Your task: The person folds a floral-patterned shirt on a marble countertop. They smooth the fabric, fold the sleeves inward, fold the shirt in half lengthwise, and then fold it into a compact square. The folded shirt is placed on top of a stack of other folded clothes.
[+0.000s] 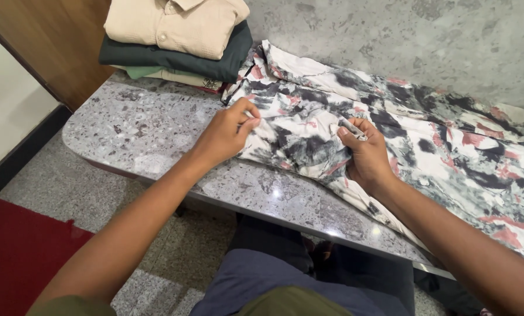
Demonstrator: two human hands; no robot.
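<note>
I see the printed shirt (pixel 402 134) spread across the grey speckled worktop (pixel 145 129), running from the frame's centre to its right edge, white with black and red blotches. My left hand (pixel 227 131), at centre frame, pinches the shirt's near left edge between thumb and fingertips. My right hand (pixel 364 155), just right of centre, is closed around a gathered fold of the same fabric, thumb on top. The two hands are near each other, with a short span of cloth between them.

The shirt's right portion is cut off by the frame edge, and my right forearm covers part of its lower hem.

A stack of folded shirts (pixel 177 38), beige over dark green, sits at upper left on the worktop; its top is cropped.
</note>
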